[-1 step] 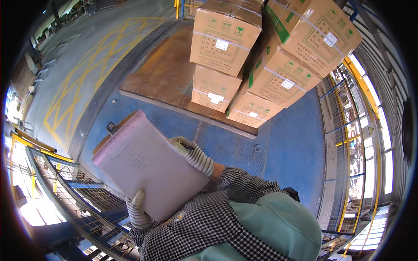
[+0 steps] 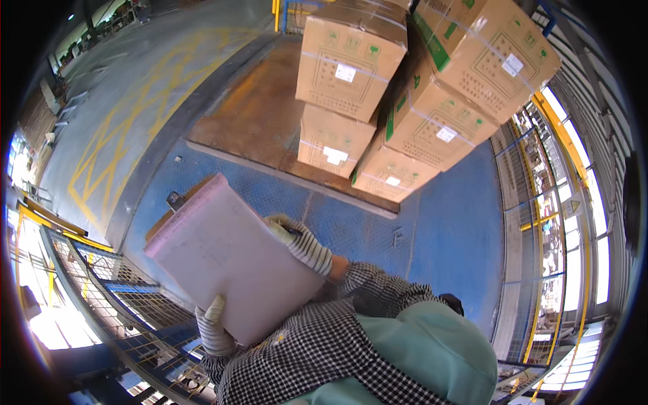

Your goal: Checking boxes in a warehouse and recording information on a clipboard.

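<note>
A clipboard point(image 2: 177, 200) with a stack of pale paper sheets point(image 2: 233, 253) is held tilted in front of my body. Its metal clip points up to the left. My left hand point(image 2: 212, 322), in a striped white glove, grips the lower left edge, thumb on top of the paper and other fingers hidden beneath. Closed at the upper right edge is my right hand point(image 2: 293, 236), gloved the same way, with its fingertips partly hidden. Faint handwriting on the top sheet is blurred.
Ahead, strapped cardboard boxes point(image 2: 351, 57) stand stacked on a rusty brown metal plate point(image 2: 250, 111) over a blue checkered floor point(image 2: 364, 233). Wire mesh fencing point(image 2: 111, 290) runs at the left, with more mesh point(image 2: 533, 223) at the right. Yellow floor markings point(image 2: 128, 135) lie beyond, far left.
The view has shifted very slightly and is more blurred, so the handwriting is fainter. Both hands keep their places on the clipboard.
</note>
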Action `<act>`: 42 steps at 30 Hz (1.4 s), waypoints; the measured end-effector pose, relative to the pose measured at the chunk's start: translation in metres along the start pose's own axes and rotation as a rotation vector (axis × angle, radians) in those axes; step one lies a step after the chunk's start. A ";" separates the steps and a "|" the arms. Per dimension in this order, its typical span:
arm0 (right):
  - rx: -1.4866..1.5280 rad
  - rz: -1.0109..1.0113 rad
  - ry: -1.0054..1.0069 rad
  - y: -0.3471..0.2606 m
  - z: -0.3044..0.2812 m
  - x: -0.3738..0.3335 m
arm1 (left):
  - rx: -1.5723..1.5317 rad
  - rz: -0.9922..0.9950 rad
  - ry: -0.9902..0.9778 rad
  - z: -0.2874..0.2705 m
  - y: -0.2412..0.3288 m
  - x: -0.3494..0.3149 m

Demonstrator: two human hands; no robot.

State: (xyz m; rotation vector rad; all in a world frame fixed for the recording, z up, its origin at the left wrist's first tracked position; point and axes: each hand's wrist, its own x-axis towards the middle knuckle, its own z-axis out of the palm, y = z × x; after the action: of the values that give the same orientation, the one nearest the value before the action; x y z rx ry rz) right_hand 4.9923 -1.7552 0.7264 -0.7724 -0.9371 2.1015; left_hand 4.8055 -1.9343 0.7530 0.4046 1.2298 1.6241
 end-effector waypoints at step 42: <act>-0.202 -0.681 0.135 -0.126 -0.038 -0.012 | 0.037 0.059 -0.046 0.005 -0.016 0.013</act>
State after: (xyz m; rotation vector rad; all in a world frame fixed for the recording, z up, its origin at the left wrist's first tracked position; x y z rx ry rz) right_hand 5.0714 -1.6878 0.8084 -0.5734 -1.1505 1.3653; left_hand 4.8124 -1.9213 0.7377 0.5024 1.2251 1.6348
